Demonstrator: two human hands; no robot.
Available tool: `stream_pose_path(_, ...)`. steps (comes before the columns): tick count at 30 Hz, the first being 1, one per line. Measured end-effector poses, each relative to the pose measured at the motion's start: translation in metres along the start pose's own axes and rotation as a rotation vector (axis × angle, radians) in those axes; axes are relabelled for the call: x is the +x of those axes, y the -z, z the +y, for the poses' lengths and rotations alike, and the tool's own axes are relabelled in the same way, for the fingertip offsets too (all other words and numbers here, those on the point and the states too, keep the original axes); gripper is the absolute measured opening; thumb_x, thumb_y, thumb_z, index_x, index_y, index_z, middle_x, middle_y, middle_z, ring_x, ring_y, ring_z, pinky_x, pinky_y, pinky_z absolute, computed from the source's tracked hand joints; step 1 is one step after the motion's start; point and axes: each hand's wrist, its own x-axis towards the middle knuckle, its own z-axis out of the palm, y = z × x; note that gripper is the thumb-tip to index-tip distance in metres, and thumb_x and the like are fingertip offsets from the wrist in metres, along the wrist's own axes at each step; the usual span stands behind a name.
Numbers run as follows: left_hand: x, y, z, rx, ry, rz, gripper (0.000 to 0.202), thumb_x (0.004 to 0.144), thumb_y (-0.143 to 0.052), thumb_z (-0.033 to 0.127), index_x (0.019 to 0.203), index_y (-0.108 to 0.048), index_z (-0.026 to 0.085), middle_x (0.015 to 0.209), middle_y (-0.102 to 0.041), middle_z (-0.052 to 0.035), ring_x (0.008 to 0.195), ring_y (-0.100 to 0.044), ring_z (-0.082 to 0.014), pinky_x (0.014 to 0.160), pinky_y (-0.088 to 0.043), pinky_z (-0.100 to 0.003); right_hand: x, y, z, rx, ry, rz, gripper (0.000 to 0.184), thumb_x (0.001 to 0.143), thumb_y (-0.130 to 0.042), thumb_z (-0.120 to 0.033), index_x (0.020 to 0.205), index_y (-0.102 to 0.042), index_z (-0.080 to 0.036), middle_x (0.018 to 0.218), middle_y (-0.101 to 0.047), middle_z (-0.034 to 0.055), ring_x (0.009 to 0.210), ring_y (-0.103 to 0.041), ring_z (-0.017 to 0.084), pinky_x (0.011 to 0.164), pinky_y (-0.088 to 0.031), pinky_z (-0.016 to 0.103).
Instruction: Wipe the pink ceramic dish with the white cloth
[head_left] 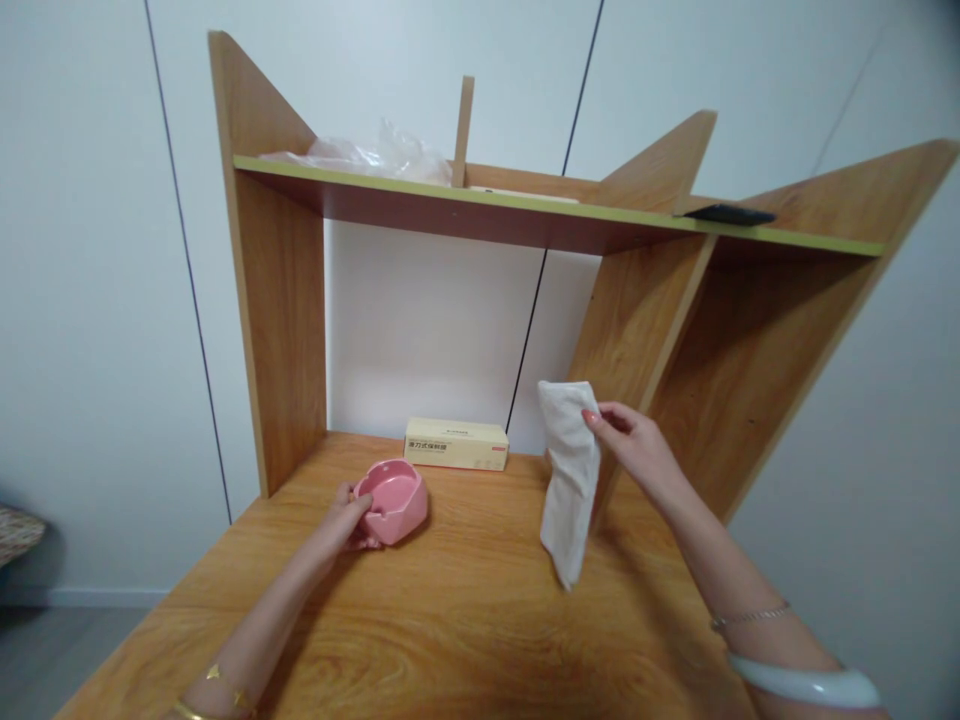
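Observation:
A pink ashtray (405, 515) with a faceted outside and a notch in its rim is held at its left side by my left hand (354, 515), thumb over the rim. It is tilted so that its hollow faces me; whether its base touches the desk I cannot tell. On the right, my right hand (626, 435) pinches a folded white cloth (570, 480) near its upper right edge. The cloth hangs down above the desk, apart from the ashtray.
Behind the ashtray, a cream cling-film-type box (456, 446) lies on the wooden desk (450, 620). A hutch shelf (465, 210) spans above, with a crumpled plastic bag (379, 155) and a flat black item (729, 214) on it. An upright wooden divider (630, 330) stands behind the cloth.

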Motion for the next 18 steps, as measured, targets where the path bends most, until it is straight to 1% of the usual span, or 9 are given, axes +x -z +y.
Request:
stream_pose_path(2,-0.008,-0.010,-0.001,-0.022,-0.009,-0.076,0.040,0.082,-0.034,0.031,0.119,-0.026,0.018,0.061,-0.059,0.0009,0.037,-0.053,-0.0087,0.032,-0.035,-0.013,-0.002,-0.005,-0.013,-0.058,0.026,0.010,0.031,0.068,-0.052,-0.048,0.073,-0.059,-0.017,0.064,-0.057,0.0009,0.057,-0.048,0.013,0.055,-0.035,0.025)
stream_pose_path(4,-0.016,-0.019,-0.002,-0.039,-0.017,-0.134,0.045,0.081,-0.037,0.036,0.121,-0.026,0.020,0.062,-0.060,0.0009,0.036,-0.053,-0.0084,0.033,-0.036,-0.014,-0.014,-0.021,-0.021,-0.125,0.025,-0.017,0.030,0.071,-0.049,-0.046,0.074,-0.058,-0.017,0.062,-0.057,0.0005,0.057,-0.047,0.014,0.054,-0.034,0.024)
stream_pose_path(6,-0.022,-0.027,-0.003,-0.051,-0.032,-0.182,0.048,0.080,-0.037,0.037,0.123,-0.024,0.022,0.062,-0.060,0.0014,0.035,-0.051,-0.0077,0.033,-0.035,-0.013,-0.033,-0.045,-0.023,-0.156,0.009,-0.083,0.029,0.074,-0.046,-0.043,0.076,-0.059,-0.017,0.064,-0.057,0.0005,0.060,-0.048,0.014,0.056,-0.035,0.024)
stream_pose_path(9,-0.027,-0.036,-0.006,-0.045,-0.073,-0.234,0.050,0.080,-0.035,0.034,0.126,-0.020,0.022,0.055,-0.057,0.0031,0.034,-0.049,-0.0079,0.032,-0.033,-0.013,-0.067,-0.086,-0.019,-0.109,-0.005,-0.165,0.028,0.078,-0.042,-0.039,0.080,-0.059,-0.018,0.067,-0.057,0.0007,0.061,-0.049,0.015,0.057,-0.036,0.024)
stream_pose_path(11,-0.027,-0.041,-0.009,-0.013,-0.108,-0.236,0.052,0.079,-0.036,0.033,0.127,-0.020,0.020,0.049,-0.054,0.0042,0.034,-0.049,-0.0091,0.032,-0.033,-0.013,-0.087,-0.109,-0.015,-0.075,0.005,-0.202,0.027,0.079,-0.042,-0.037,0.081,-0.060,-0.018,0.075,-0.058,0.0020,0.066,-0.050,0.015,0.060,-0.037,0.024)
stream_pose_path(13,-0.027,-0.045,-0.011,0.030,-0.147,-0.213,0.054,0.078,-0.038,0.031,0.128,-0.021,0.018,0.046,-0.053,0.0049,0.033,-0.048,-0.0097,0.033,-0.033,-0.014,-0.103,-0.126,-0.012,-0.049,0.022,-0.253,0.025,0.079,-0.044,-0.037,0.082,-0.062,-0.019,0.079,-0.056,0.0032,0.071,-0.051,0.016,0.064,-0.039,0.025)
stream_pose_path(15,-0.026,-0.047,-0.012,0.072,-0.192,-0.195,0.055,0.078,-0.039,0.030,0.128,-0.021,0.018,0.053,-0.056,0.0032,0.033,-0.047,-0.0096,0.033,-0.035,-0.017,-0.113,-0.135,-0.008,-0.031,0.025,-0.283,0.027,0.079,-0.045,-0.039,0.078,-0.063,-0.019,0.079,-0.055,0.0041,0.075,-0.051,0.016,0.066,-0.040,0.025)
stream_pose_path(16,-0.026,-0.048,-0.012,0.089,-0.223,-0.193,0.055,0.078,-0.040,0.031,0.128,-0.021,0.018,0.061,-0.059,0.0011,0.034,-0.049,-0.0097,0.035,-0.038,-0.018,-0.116,-0.138,-0.006,-0.029,0.019,-0.286,0.030,0.079,-0.043,-0.041,0.075,-0.063,-0.019,0.077,-0.054,0.0043,0.075,-0.052,0.016,0.066,-0.040,0.025)
stream_pose_path(18,-0.028,-0.049,-0.011,0.107,-0.341,-0.171,0.053,0.076,-0.043,0.031,0.126,-0.027,0.019,0.086,-0.062,-0.0048,0.050,-0.057,-0.0121,0.047,-0.046,-0.023,-0.120,-0.140,-0.001,-0.060,-0.016,-0.258,0.035,0.081,-0.040,-0.044,0.071,-0.062,-0.018,0.073,-0.053,0.0039,0.070,-0.052,0.016,0.064,-0.041,0.026)
